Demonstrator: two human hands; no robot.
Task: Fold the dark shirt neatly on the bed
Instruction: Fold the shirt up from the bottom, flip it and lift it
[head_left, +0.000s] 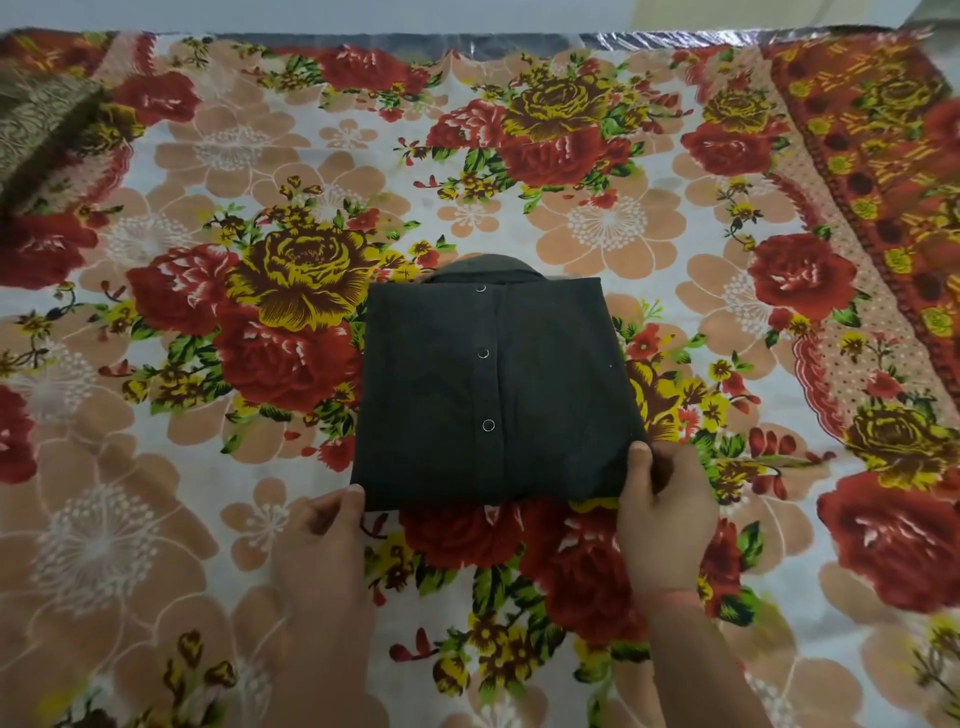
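Observation:
The dark shirt lies in the middle of the bed as a compact folded rectangle, button placket up with three snap buttons showing and the collar at the far end. My left hand pinches the shirt's near left corner, thumb on top. My right hand grips the near right corner, thumb over the fabric and fingers tucked beneath. The near edge is slightly raised off the sheet.
The bed is covered by a floral sheet in red, yellow and peach. A brown patterned cloth lies at the far left corner. A shiny plastic-wrapped mattress edge runs along the far side. A red border band crosses the right.

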